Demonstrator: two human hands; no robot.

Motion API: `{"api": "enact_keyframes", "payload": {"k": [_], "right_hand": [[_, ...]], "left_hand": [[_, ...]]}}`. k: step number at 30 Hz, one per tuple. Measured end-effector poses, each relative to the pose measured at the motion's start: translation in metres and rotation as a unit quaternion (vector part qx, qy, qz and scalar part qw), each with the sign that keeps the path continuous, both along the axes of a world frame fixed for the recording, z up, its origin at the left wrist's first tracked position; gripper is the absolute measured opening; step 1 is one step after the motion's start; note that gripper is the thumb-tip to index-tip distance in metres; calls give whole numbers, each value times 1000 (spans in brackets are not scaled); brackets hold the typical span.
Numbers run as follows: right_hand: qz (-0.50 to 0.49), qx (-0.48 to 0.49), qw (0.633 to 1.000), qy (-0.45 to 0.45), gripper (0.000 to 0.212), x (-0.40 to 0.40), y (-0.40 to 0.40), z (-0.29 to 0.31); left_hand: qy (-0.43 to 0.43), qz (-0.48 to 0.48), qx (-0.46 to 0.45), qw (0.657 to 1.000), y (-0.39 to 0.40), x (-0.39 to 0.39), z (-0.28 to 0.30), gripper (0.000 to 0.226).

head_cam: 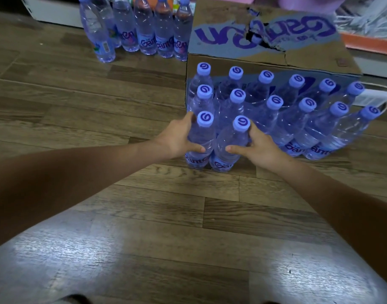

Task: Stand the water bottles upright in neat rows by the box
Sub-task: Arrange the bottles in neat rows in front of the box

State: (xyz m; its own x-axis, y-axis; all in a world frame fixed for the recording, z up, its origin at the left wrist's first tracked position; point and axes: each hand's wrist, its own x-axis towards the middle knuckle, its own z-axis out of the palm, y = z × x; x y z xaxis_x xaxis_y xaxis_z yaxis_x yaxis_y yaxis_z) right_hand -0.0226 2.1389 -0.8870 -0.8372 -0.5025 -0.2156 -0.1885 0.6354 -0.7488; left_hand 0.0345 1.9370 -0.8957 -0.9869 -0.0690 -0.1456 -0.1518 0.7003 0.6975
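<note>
A single wide-angle head camera looks forward and steeply down over the person's outstretched forearms, close above the wooden floor (100, 102). The cardboard box (276, 55) sits toward the frame's upper right; straight lines bow near the edges.

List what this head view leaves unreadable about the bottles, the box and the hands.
- Cardboard box: contents hidden by its closed, torn top.
- Back-row bottles: bases and labels hidden behind the rows in front.
- Left hand and right hand: fingers behind the two front bottles are out of sight.
- Far bottles: some caps cut off by the top edge.
</note>
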Motion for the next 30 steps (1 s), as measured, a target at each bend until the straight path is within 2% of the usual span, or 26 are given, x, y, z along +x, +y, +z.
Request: {"api": "enact_keyframes", "payload": {"k": [13, 23, 30], "right_hand": [[-14, 6, 1000, -18, 69, 4, 0, 2], [-17, 10, 1000, 9, 70, 6, 0, 1], [-28, 16, 999, 22, 72, 10, -3, -1]], "left_hand": [[-21, -24, -33, 999, 3, -2, 6, 83], [-15, -19, -70, 997, 4, -1, 5, 84], [-17, -1, -65, 998, 5, 3, 5, 82]]}}
